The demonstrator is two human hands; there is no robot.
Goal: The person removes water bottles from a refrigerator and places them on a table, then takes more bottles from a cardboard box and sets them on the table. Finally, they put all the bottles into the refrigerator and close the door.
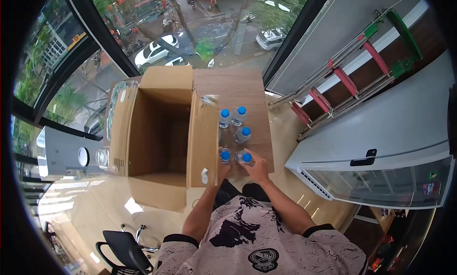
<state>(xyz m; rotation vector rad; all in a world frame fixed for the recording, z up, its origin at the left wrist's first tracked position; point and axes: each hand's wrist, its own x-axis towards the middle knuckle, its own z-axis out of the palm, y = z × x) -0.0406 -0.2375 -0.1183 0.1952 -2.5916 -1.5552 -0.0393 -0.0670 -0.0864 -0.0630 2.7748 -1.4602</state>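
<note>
We seem to be in a small shop or café, above street level. A glass-lidded chest freezer (381, 180) stands at our right and a folded ladder (352, 80) lies by the wall. Wide windows (157, 32) overlook parked cars, and a carton (157, 132) and water bottles (235, 132) fill the table (238, 84).

Cardboard box (159, 132): plain tan-brown, centre frame.
Water bottles (242, 135): clear, bright blue caps, right of centre.
Table (238, 87): brown wood grain.
T-shirt (247, 237): pale, black splashes, black cuffs, bottom.
Ladder (345, 82): red rungs, green ends, upper right.
Chair (119, 241): black, lower left.
</note>
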